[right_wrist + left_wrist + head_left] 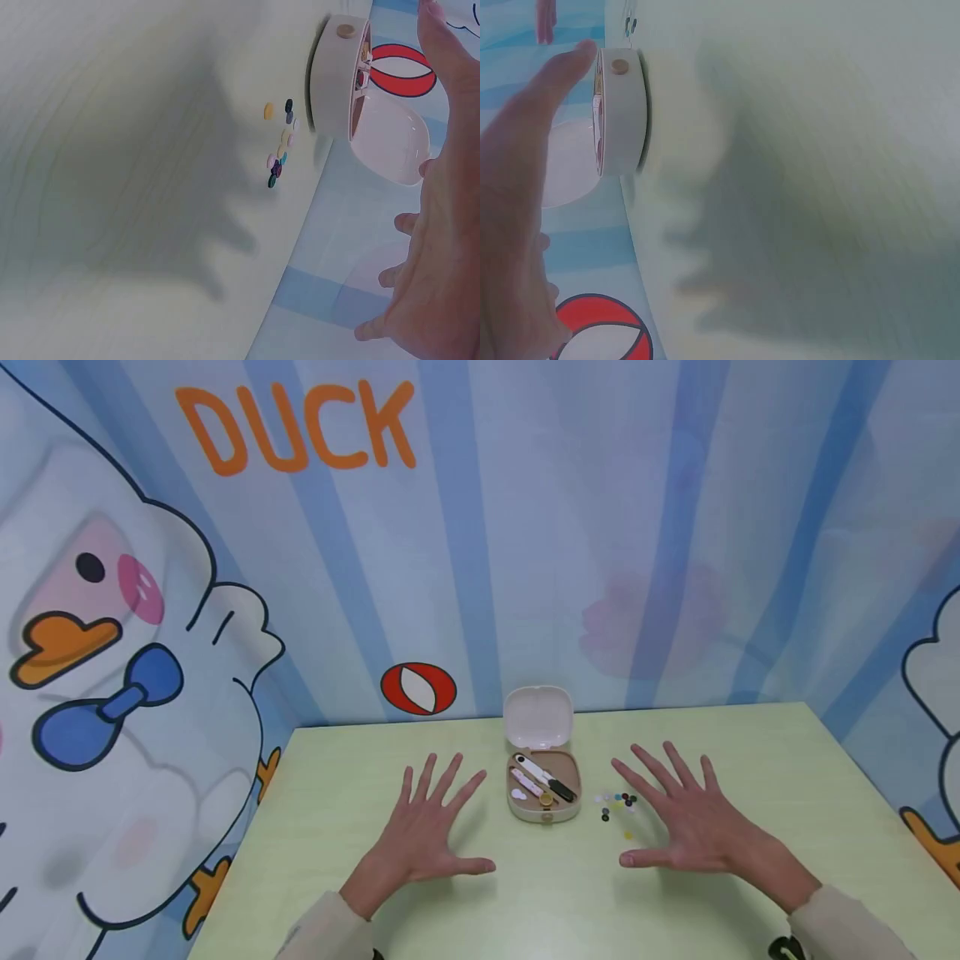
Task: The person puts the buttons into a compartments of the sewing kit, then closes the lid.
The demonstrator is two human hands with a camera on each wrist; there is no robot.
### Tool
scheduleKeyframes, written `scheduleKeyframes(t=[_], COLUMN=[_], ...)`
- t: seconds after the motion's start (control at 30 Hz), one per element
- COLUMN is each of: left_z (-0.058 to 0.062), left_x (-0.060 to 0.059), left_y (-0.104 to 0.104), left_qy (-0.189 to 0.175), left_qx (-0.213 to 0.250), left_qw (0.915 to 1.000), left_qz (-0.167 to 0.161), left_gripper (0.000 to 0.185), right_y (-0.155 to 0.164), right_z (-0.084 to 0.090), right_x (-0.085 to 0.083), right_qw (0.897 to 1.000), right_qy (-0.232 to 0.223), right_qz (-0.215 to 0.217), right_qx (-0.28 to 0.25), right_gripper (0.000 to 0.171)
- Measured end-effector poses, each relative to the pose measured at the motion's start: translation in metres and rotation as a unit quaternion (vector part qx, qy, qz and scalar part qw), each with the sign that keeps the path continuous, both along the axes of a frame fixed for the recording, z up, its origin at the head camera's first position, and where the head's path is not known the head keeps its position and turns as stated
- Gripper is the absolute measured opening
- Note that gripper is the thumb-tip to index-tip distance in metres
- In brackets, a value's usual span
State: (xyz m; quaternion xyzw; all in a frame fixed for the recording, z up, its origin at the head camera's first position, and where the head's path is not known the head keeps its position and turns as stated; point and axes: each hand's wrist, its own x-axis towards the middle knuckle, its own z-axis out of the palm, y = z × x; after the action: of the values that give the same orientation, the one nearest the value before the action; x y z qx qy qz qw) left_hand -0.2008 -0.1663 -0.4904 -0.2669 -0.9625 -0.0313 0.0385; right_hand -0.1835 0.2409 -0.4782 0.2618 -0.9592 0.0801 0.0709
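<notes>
Both hands hover over the table with fingers spread and nothing held. My left hand [423,827] is left of a small beige box [543,817], and my right hand [693,827] is to its right. The box's pale lid [537,717] stands raised at the back. Inside lie a white tool with a black end [534,768], a pink-patterned stick [527,782], a round gold piece [546,799] and a small white piece [518,794]. Between the box and my right hand, several small coloured buttons [268,111] are scattered on the table.
The pale green table [360,777] ends at the back against a blue striped curtain [517,527]. Printed on that curtain are a large duck [187,718] and a red and white ball [442,685].
</notes>
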Motion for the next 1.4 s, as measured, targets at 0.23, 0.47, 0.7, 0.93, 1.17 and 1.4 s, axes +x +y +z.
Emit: scheduleKeyframes(t=[0.23, 0.47, 0.7, 0.93, 1.17, 1.4], left_z=[0.005, 0.004, -0.01, -0.028, -0.053, -0.069], left_x=[-0.011, -0.027, -0.04, -0.051, -0.058, -0.062], left_y=[0.005, 0.015, 0.027, 0.045, 0.057, 0.064], left_qy=[-0.002, -0.047, -0.151, -0.199, -0.192, -0.169], left_qx=[0.007, 0.072, 0.182, 0.297, 0.371, 0.408], left_qw=[0.9999, 0.9963, 0.9717, 0.934, 0.9087, 0.8973], left_qz=[0.01, -0.001, -0.001, 0.0, 0.004, 0.013], left_gripper=[0.116, 0.114, 0.115, 0.113, 0.118, 0.116], right_y=[0.006, 0.017, 0.028, 0.036, 0.04, 0.038], right_z=[0.001, -0.007, -0.023, -0.038, -0.06, -0.067], right_x=[-0.007, -0.022, -0.034, -0.04, -0.051, -0.058], right_qw=[1.0, 0.999, 0.995, 0.99, 0.972, 0.962], right_qy=[-0.008, -0.023, -0.064, -0.072, -0.103, -0.139], right_qz=[-0.007, -0.009, 0.004, 0.029, 0.055, 0.037], right_qx=[-0.007, -0.035, -0.08, -0.121, -0.205, -0.233], right_gripper=[0.111, 0.104, 0.095, 0.069, 0.047, 0.027])
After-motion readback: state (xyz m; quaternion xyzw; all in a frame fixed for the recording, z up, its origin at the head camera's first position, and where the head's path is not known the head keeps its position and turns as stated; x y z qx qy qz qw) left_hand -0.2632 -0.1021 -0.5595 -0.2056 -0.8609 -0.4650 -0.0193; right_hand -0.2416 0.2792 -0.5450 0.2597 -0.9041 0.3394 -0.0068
